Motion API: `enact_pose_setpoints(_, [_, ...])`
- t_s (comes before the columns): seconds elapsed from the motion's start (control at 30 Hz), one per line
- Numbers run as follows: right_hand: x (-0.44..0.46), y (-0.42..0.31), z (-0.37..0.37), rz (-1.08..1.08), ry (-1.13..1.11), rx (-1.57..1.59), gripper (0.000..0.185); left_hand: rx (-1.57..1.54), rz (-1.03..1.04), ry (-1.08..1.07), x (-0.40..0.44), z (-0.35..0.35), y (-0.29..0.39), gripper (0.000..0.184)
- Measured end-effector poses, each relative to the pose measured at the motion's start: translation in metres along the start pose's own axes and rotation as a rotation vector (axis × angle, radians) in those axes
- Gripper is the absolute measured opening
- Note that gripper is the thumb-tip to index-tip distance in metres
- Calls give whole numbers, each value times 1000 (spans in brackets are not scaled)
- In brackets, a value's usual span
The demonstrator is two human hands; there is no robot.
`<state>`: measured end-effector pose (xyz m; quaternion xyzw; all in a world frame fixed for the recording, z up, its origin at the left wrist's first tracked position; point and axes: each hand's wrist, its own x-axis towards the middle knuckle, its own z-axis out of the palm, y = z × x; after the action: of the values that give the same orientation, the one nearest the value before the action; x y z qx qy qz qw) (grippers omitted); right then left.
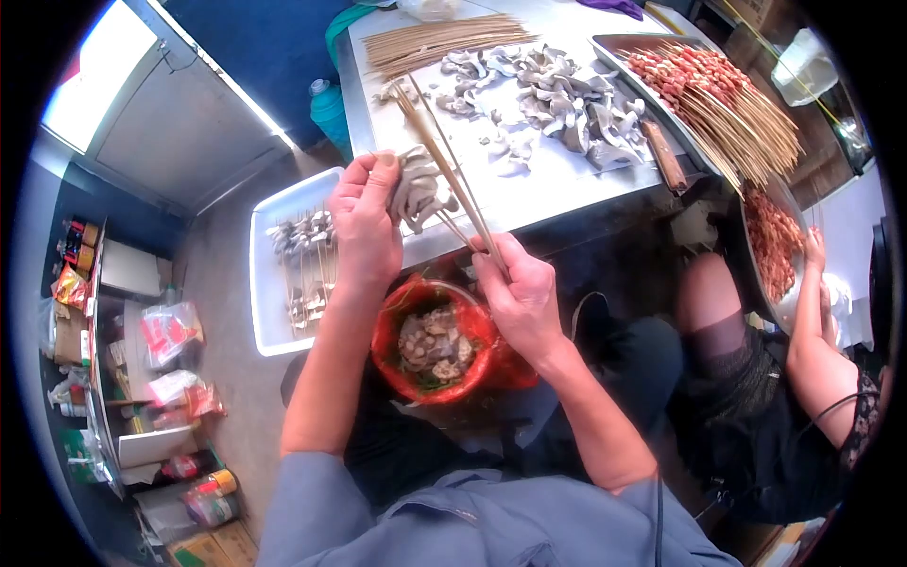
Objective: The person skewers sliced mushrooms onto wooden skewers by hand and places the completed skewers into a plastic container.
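Observation:
My left hand (367,222) is closed with thumb and fingers on several grey oyster mushroom pieces (418,194), bunched together over the table's near edge. In my right hand (521,298) is a bundle of thin bamboo skewers (460,194), tips pointing up and away. One or two thinner skewers run from that hand toward the mushroom bunch; how far they pass into it is hidden. Loose oyster mushrooms (576,109) lie spread on the white tabletop (557,200) beyond my hands. Below them stands a bucket lined with a red bag (389,354), with pale mushroom pieces inside.
A white tray (260,312) at left holds skewered mushrooms. More bamboo skewers (444,42) lie at the table's back. At right, a metal tray (628,61) carries skewered meat (685,76). Another person's arm (811,321) reaches to a basin of meat (767,246).

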<state>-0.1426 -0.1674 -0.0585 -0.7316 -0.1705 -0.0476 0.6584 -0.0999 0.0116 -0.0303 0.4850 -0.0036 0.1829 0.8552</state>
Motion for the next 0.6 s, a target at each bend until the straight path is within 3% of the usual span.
enact_pose_setpoints(0.17, [1, 3, 1, 10, 43, 65, 19, 2, -73, -32, -7, 6, -9, 13])
enact_pose_setpoints(0.23, [0, 5, -1, 113, -12, 173, 20, -4, -105, -39, -10, 3, -14, 13])
enact_pose_setpoints(0.43, [-4, 11, -10, 276, -94, 409, 15, -108, -198, -193, -21, 0, -18, 11])
enact_pose_setpoints(0.6, [-7, 8, -12, 290, -89, 410, 12, -115, -282, -270, -31, 3, -25, 11])
